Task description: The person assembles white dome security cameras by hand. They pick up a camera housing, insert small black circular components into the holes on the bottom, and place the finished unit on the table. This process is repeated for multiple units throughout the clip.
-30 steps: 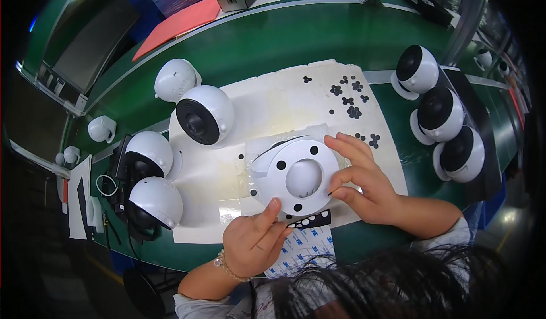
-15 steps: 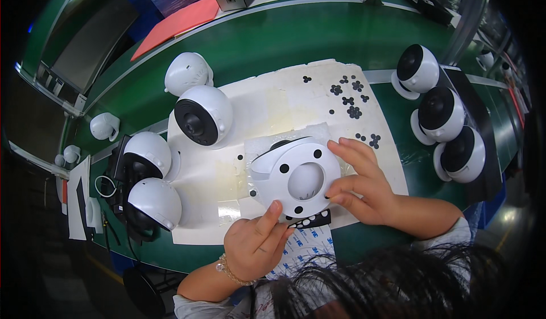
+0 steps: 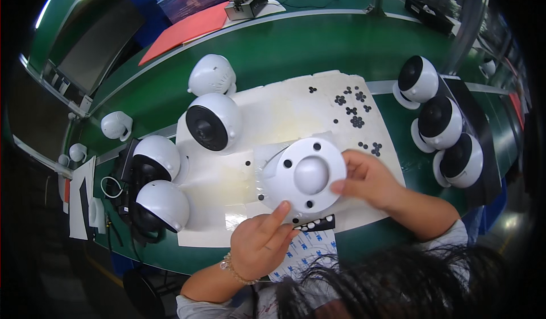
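A white round camera base with a raised middle and several small holes rests on the white mat. My right hand holds its right rim with fingers and thumb. My left hand is below it, index finger stretched up to touch the lower rim near a hole. Small black round pads lie scattered on the mat's far right part. A sheet of black and white dot stickers lies just under the base.
White dome cameras stand left of the mat, and three more on a dark tray at the right. A red sheet and a small box lie at the far edge of the green table.
The base has been turned and lifted slightly toward the right. My left index finger moved up onto its lower rim; my right hand shifted to the right rim.
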A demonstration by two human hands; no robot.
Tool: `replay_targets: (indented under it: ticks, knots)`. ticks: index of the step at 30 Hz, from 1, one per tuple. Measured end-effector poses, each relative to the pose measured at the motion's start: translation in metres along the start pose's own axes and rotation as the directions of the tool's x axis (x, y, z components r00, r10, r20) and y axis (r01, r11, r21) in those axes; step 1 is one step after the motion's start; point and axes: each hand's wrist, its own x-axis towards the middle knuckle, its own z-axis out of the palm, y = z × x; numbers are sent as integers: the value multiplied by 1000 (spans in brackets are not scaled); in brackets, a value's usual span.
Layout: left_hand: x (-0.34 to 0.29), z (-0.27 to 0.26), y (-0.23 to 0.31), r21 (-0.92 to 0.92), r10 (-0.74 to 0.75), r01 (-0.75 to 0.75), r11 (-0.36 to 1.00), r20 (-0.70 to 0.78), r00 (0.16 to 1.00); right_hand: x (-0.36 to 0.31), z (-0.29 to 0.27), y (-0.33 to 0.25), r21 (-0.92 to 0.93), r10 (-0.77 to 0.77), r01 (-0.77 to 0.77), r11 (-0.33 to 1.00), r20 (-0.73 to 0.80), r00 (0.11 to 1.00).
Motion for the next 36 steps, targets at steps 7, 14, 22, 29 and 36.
replay_targets:
  ticks: [7,14,22,29,36]
  knots:
    - [1,-9,-3,-55,-56,63,997,122,991,76,-56,-42,-217,-281,219,951,-320,905]
    - [-8,-4,-9,-76,-54,73,994,227,972,173,-181,3,-883,-641,-229,-409,99,761]
    - [-17,-6,-7,27,-112,109,994,337,935,243,-18,21,-923,-319,365,-122,384,866]
    - [-19,-2,-12,20,-62,59,998,349,935,265,-9,-17,-964,-433,267,-15,247,867]
    - [-8,-15,-5,21,-67,64,998,322,944,207,-20,-59,-837,-638,232,496,-169,751]
